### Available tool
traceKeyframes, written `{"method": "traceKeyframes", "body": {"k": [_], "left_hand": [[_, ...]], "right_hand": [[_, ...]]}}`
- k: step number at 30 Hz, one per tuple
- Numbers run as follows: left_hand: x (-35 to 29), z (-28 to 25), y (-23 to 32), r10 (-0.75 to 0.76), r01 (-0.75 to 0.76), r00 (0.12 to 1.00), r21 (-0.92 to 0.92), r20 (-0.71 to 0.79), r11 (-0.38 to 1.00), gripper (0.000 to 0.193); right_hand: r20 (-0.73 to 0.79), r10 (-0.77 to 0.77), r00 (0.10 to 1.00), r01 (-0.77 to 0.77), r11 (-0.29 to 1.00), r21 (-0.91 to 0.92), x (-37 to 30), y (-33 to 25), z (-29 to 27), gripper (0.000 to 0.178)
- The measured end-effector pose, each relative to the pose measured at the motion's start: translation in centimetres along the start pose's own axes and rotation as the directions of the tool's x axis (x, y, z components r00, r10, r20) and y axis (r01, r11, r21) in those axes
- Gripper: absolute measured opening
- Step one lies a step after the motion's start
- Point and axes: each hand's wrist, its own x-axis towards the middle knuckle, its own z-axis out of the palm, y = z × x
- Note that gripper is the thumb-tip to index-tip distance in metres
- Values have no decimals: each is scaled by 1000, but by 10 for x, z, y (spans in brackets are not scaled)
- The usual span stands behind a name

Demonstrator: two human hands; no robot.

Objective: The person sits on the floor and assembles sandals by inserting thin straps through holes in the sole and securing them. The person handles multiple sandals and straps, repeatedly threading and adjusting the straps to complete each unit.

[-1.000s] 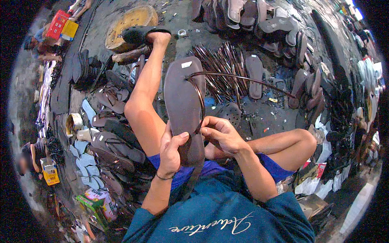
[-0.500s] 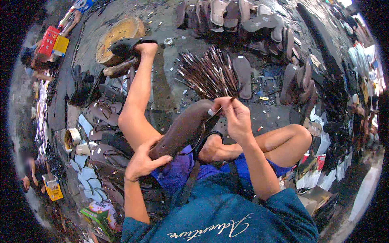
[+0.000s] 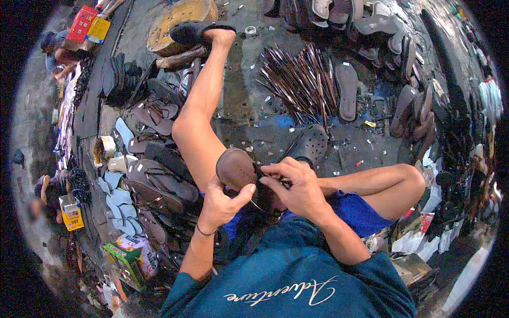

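A brown flip-flop sole is held up over my lap, its rounded end toward the far side. My left hand is closed around its near left side, with the thumb across it. At the sole's right edge, my right hand pinches a dark thin strap between thumb and fingers. Part of the strap hangs below, between the two hands. Where it meets the sole is partly hidden by my fingers.
A fanned bundle of dark thin straps lies ahead, with a loose brown sole beside it. Finished-looking flip-flops are heaped on my left. A round wooden block stands far left; a person sits beyond it.
The sole has been tilted and turned from lying lengthwise to showing its rounded end. My right hand has come down and nearer to my left hand, moving from the far end to the sole's right edge.
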Motion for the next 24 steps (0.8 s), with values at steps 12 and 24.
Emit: {"method": "traceKeyframes", "body": {"k": [12, 24], "left_hand": [[-1, -1, 10, 140, -148, 976, 38, 169, 988, 50], [-3, 9, 6, 186, -190, 960, -2, 208, 982, 50]], "right_hand": [[-171, -87, 981, 72, 993, -94, -20, -6, 6, 14], [219, 182, 959, -233, 942, 241, -9, 16, -12, 45]]}}
